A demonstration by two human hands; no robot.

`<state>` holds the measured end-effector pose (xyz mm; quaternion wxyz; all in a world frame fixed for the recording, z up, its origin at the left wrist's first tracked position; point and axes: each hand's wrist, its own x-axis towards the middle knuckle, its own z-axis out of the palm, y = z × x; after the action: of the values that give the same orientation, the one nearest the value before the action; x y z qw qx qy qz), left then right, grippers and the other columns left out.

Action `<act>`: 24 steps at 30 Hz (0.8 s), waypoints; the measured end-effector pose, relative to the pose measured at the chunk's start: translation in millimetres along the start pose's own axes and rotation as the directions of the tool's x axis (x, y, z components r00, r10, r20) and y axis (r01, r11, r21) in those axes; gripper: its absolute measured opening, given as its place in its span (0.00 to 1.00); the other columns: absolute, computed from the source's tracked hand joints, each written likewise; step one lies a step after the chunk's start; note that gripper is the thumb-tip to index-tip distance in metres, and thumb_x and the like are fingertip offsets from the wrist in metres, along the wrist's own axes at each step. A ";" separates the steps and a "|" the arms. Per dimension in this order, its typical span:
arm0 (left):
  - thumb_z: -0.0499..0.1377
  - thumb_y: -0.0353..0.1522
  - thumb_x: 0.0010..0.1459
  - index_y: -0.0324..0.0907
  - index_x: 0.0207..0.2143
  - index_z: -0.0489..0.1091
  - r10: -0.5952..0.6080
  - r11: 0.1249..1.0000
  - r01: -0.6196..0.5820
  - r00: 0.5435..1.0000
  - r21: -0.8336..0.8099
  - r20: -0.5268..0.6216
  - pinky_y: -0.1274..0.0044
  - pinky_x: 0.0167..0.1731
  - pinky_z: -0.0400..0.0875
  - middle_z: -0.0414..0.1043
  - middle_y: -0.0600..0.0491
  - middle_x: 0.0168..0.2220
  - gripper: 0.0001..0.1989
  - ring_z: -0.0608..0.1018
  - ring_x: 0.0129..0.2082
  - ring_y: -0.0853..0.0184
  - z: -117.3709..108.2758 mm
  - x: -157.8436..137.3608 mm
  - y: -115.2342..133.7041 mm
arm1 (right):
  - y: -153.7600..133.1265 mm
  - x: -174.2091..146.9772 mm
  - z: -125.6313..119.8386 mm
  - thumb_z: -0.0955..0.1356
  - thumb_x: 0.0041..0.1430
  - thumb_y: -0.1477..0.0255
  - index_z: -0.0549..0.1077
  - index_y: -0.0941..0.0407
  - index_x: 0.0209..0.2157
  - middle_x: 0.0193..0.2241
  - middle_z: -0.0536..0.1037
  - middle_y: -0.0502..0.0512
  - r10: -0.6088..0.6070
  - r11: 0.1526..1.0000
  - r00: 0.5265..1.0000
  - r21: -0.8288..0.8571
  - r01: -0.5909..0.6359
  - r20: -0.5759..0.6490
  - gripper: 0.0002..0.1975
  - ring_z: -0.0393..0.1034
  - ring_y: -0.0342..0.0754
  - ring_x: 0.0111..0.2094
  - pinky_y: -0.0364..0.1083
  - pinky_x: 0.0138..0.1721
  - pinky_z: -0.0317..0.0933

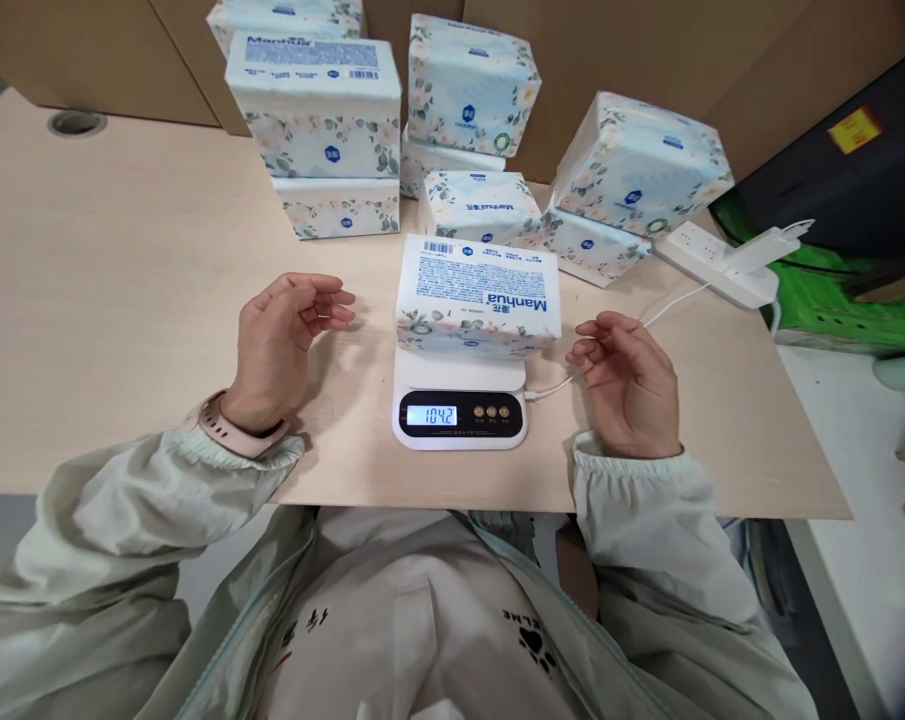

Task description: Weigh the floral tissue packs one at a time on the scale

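Flanking the printed pack (478, 290), left hand (276, 345) and right hand (632, 385) curl loosely, grip half-wide.

My two hands (272, 340) (632, 385) mid-frame, nine packs (478, 290) showing from centre to top, one scale (461, 375) at centre, one wristband (234, 430) left, one power strip (711, 262) right

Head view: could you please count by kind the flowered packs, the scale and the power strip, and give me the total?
Scale: 1
Flowered packs: 9 visible (one on the scale, eight behind it; some partly hidden)
Power strip: 1
Total: 11
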<state>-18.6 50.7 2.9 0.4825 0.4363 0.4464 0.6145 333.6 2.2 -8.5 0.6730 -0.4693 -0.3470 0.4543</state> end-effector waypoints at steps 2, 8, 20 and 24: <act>0.64 0.33 0.64 0.41 0.36 0.82 -0.003 1.000 0.003 1.000 -0.005 -0.015 0.73 0.35 0.81 0.84 0.47 0.34 0.07 0.83 0.31 0.66 -2.7 4.1 -2.3 | 0.2 2.2 0.5 0.77 0.57 0.64 0.82 0.54 0.37 0.33 0.85 0.52 0.018 1.000 1.000 0.019 -0.018 0.006 0.10 0.77 0.42 0.29 0.44 0.34 0.77; 0.65 0.34 0.59 0.40 0.33 0.84 -0.025 0.999 0.023 0.998 -0.029 -0.056 0.73 0.35 0.81 0.84 0.47 0.32 0.08 0.82 0.29 0.66 -1.0 4.3 2.7 | -9.1 -3.7 6.5 0.79 0.57 0.59 0.84 0.54 0.35 0.32 0.85 0.51 0.101 0.993 0.994 0.055 -0.103 0.051 0.13 0.78 0.41 0.31 0.40 0.36 0.78; 0.68 0.41 0.65 0.44 0.42 0.88 -0.175 0.983 0.158 0.955 0.091 0.239 0.56 0.68 0.78 0.87 0.46 0.52 0.12 0.86 0.58 0.51 -2.2 -8.6 32.7 | -10.8 -14.0 13.1 0.78 0.62 0.57 0.85 0.47 0.43 0.42 0.87 0.50 0.030 0.968 0.989 -0.252 0.006 0.142 0.11 0.82 0.48 0.44 0.51 0.54 0.78; 0.69 0.48 0.64 0.46 0.45 0.88 -0.269 0.963 0.245 0.899 0.111 0.346 0.52 0.74 0.70 0.83 0.48 0.59 0.17 0.79 0.67 0.46 -2.7 -4.2 42.4 | -18.0 -11.1 15.3 0.76 0.67 0.55 0.84 0.46 0.49 0.48 0.87 0.51 0.024 0.909 0.971 -0.409 0.078 0.238 0.14 0.81 0.51 0.53 0.57 0.64 0.74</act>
<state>-29.2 40.5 42.9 0.6179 0.4936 0.4245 0.4409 321.2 -6.0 13.0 0.5176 -0.5388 -0.5203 0.4136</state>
